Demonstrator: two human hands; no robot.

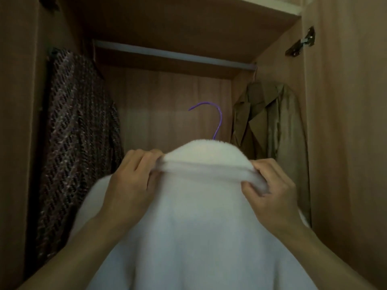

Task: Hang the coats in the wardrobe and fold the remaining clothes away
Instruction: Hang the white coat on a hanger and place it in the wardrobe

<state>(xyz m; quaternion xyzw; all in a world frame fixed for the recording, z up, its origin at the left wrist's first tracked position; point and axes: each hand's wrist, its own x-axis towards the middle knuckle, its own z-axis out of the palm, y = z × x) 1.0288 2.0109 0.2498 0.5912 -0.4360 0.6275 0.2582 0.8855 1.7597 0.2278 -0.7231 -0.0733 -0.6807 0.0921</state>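
A: Obstacles, listed from the pale metal hanging rail (173,55)?

B: Below its left end, a dark purple-brown knitted garment (79,139) hangs against the left wall of the brown wooden wardrobe (345,143). Below its right end, an olive-brown lapelled coat (270,126) hangs against the right wall. Above the rail, a wooden shelf (188,21) closes the top.

A: Free room?

B: The middle stretch of the rail is bare, with open space beneath it between the two hung garments. In that gap stands the purple wire hanger hook (211,118), below the rail and apart from it. The fluffy white coat (199,206), held up at the collar by the left hand (129,185) and right hand (270,193), fills the lower part of the gap.
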